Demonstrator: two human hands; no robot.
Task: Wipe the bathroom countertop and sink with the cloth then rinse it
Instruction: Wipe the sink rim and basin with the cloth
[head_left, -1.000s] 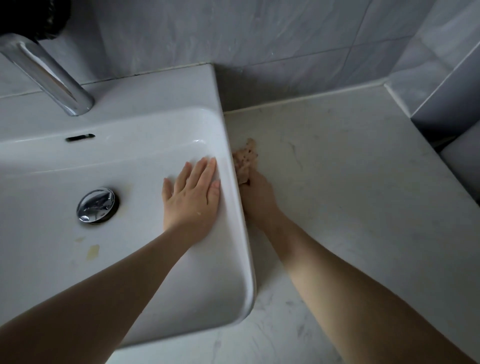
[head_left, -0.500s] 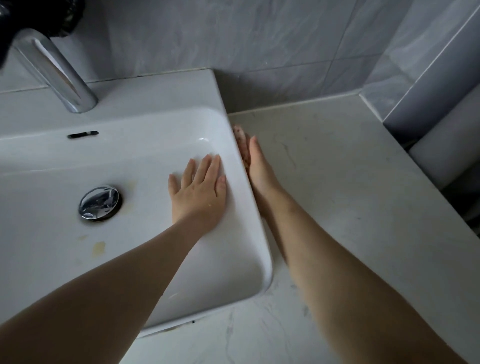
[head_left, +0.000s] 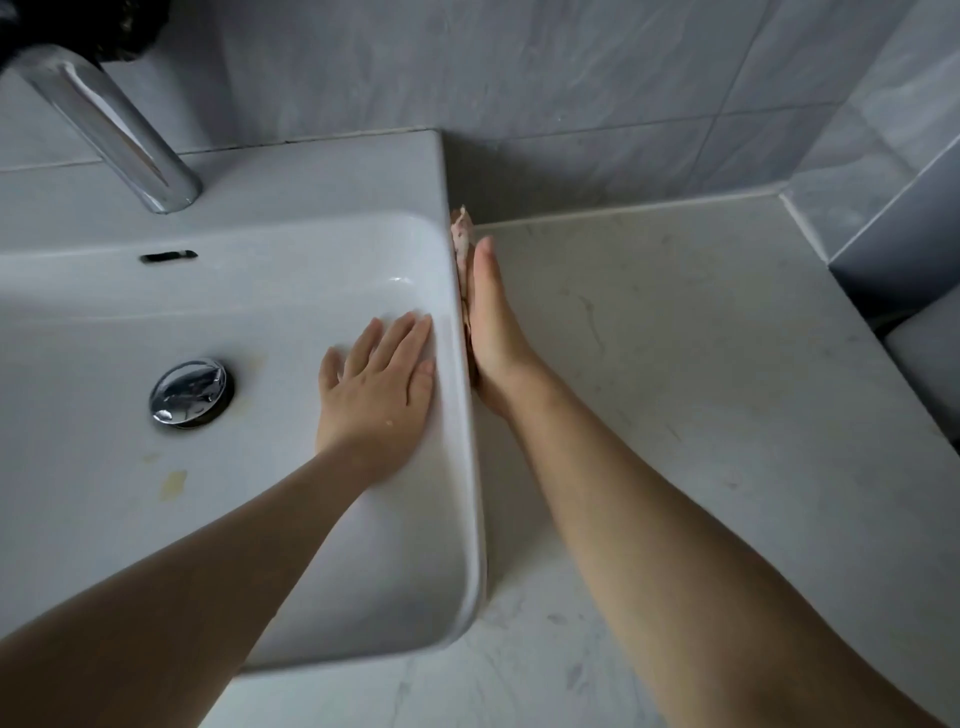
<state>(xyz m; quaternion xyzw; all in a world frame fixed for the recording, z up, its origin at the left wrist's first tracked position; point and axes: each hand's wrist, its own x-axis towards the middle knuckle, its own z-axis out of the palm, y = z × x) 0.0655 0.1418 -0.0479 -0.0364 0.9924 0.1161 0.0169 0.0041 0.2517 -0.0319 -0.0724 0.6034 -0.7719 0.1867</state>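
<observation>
Head view: right hand (head_left: 493, 322), fingers straight, presses cloth (head_left: 461, 228) against outer right wall of sink (head_left: 452, 519); cloth runs lengthwise, poking past fingertips toward back. Left hand (head_left: 379, 384) lies flat, uncurled, inside sink.

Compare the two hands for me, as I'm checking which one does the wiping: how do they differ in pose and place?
The left hand lies palm-down inside the sink basin; the right hand stands on edge outside it, over the countertop. The left hand touches bare porcelain; the right hand presses the cloth against the sink's outer wall. Both have straight fingers pointing toward the tiled wall.
</observation>
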